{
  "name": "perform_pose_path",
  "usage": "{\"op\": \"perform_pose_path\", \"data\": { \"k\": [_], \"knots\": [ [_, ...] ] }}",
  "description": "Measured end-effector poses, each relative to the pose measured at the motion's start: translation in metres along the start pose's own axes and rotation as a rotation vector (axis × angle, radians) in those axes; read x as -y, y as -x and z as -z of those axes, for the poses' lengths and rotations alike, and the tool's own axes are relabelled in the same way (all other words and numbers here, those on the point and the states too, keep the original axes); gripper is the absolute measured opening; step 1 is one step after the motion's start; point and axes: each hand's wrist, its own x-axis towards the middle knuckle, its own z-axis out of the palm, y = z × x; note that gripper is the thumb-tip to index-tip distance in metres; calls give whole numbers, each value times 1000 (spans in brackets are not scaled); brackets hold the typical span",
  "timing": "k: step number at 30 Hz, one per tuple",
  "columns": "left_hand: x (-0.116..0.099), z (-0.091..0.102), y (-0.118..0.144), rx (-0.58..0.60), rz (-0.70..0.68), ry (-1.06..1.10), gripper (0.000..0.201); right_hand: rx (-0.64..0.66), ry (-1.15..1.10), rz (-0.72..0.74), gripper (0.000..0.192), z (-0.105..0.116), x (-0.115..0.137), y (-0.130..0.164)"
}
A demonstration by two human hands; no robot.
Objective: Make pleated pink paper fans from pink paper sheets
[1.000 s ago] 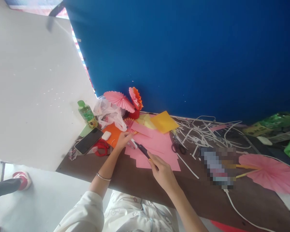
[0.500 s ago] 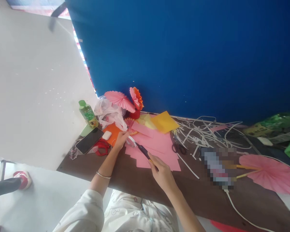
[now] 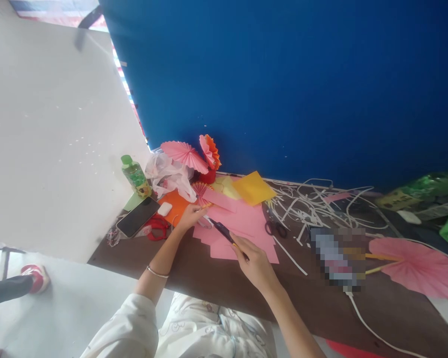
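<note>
Bare brown table lay open between the stacked pink paper sheets and its near edge, and on towards the near right. The right hand gripped a slim black-and-yellow handheld tool above the sheets, its rear end hidden by the palm. The left hand pinched a thin white strip at their left, its held end unclear. Compared with half a second earlier, the right hand sat slightly farther right.
</note>
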Motion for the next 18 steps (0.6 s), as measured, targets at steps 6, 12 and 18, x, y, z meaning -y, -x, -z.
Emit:
{"op": "perform_pose_path", "data": {
  "k": [6,12,18],
  "knots": [
    [3,3,-8,67,-66,-21,47,40,48,23,35,6,-1,-8],
    [0,4,-10,90,-79,-7,42,37,56,24,35,4,0,-8],
    [2,5,-8,83,-71,30,39,24,32,16,35,0,4,-5]
  ]
}}
